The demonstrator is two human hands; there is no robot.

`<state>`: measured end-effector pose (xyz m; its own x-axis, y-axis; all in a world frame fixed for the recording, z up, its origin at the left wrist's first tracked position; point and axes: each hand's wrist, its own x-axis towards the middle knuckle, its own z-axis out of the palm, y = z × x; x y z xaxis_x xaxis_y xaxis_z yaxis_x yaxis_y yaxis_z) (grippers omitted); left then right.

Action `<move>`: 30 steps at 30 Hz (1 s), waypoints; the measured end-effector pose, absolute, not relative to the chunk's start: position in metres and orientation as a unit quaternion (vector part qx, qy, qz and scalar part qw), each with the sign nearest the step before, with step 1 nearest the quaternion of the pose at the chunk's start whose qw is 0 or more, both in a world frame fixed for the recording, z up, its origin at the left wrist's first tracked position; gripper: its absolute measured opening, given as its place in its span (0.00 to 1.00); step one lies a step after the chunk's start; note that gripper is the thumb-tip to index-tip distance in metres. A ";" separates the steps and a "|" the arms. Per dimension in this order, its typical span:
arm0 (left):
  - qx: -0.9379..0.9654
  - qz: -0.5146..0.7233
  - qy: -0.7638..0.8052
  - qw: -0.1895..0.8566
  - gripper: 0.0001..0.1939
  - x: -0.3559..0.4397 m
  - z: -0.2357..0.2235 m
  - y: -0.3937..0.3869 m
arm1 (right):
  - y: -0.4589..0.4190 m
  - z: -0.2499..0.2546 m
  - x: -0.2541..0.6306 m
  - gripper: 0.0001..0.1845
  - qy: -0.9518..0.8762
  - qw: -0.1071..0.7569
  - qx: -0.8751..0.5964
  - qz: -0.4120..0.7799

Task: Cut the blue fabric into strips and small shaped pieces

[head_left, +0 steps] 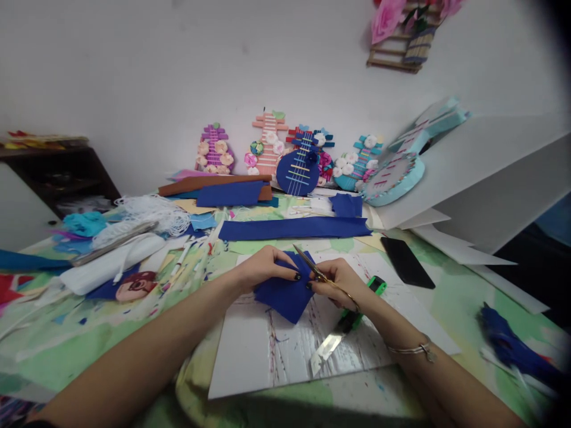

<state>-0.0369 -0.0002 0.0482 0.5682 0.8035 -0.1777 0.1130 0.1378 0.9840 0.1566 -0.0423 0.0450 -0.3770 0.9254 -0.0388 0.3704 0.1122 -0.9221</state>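
Note:
Between my two hands, over a white board (250, 351), is a folded piece of dark blue felt or paper (285, 300). My left hand (265, 267) pinches its upper edge between thumb and fingers. A pair of scissors (317, 273) with gold-coloured handles is in my right hand (336, 282), its blades pointing up and left across the blue piece. My right fingertips touch or nearly touch the piece's right edge. Under my right hand, a green and black utility knife (345, 321) lies on the board with its wide blade out toward the front.
A long blue strip (294, 228) lies behind the board, and a black phone (407, 261) to its right. At far right is a blue glue gun (513, 345). White cord (151, 214) and a white power strip (111, 261) sit left. Small decorated guitars (298, 172) lean against the wall.

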 end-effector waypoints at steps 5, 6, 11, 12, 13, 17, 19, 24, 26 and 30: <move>0.589 0.297 0.377 0.651 0.13 -0.038 0.046 0.002 | -0.040 0.042 0.159 0.08 -0.669 0.315 -0.484 0.467; 0.584 0.298 0.379 0.653 0.13 -0.038 0.046 0.003 | -0.039 0.042 0.159 0.08 -0.667 0.319 -0.483 0.469; 0.571 0.298 0.376 0.666 0.14 -0.038 0.045 0.002 | -0.040 0.044 0.157 0.08 -0.659 0.334 -0.488 0.465; 0.568 0.298 0.374 0.670 0.14 -0.038 0.045 0.003 | -0.040 0.046 0.157 0.08 -0.661 0.333 -0.488 0.463; 0.565 0.298 0.371 0.674 0.14 -0.038 0.045 0.003 | -0.041 0.047 0.157 0.08 -0.663 0.334 -0.486 0.461; 0.564 0.299 0.371 0.674 0.14 -0.038 0.045 0.003 | -0.040 0.048 0.160 0.09 -0.670 0.329 -0.491 0.449; 0.570 0.304 0.374 0.666 0.14 -0.038 0.045 0.003 | -0.038 0.046 0.161 0.09 -0.692 0.317 -0.494 0.420; 0.590 0.313 0.364 0.650 0.13 -0.039 0.047 0.002 | -0.035 0.046 0.165 0.15 -0.799 0.266 -0.483 0.241; 0.601 0.304 0.360 0.646 0.13 -0.039 0.048 0.001 | -0.036 0.048 0.165 0.16 -0.818 0.236 -0.483 0.206; 0.619 0.298 0.368 0.627 0.11 -0.038 0.051 -0.001 | -0.039 0.049 0.164 0.16 -0.833 0.211 -0.481 0.176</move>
<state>-0.0378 -0.0008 0.0507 0.5513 0.8291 -0.0925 0.0812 0.0570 0.9951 0.1645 -0.0388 0.0494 -0.4483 0.8753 0.1812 0.7269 0.4750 -0.4960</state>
